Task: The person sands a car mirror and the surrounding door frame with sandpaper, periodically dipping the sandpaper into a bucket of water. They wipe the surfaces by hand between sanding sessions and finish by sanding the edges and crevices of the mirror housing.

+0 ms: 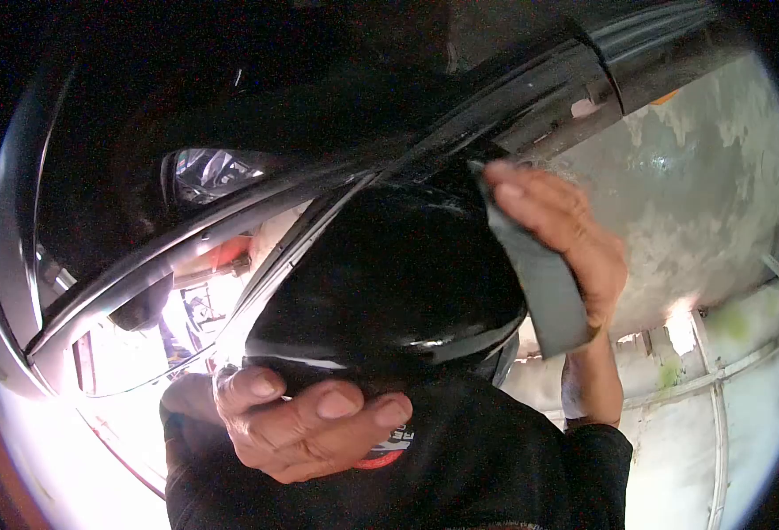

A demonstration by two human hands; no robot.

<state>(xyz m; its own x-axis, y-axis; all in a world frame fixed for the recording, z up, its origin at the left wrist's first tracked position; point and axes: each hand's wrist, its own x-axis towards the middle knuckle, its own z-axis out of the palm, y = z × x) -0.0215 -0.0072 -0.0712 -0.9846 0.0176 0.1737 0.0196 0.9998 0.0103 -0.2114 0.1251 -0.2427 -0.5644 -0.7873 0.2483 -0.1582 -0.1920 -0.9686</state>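
A glossy black car side mirror point(389, 274) fills the middle of the view, joined to the dark car body. My right hand point(566, 221) is at its right side, holding a bent grey sheet that looks like sandpaper point(544, 291). The fingers lie over the sheet's upper part, and its top edge meets the mirror housing. At the mirror's near lower edge, my left hand point(310, 428) has its fingers curled against the housing. The left thumb is not clearly seen.
A dark door and window frame point(204, 234) runs diagonally above the mirror. To the right is a stained grey wall point(690, 194), with pale panels point(672, 433) below it. Bright light washes out the lower left. My black shirt point(478, 459) is close beneath the mirror.
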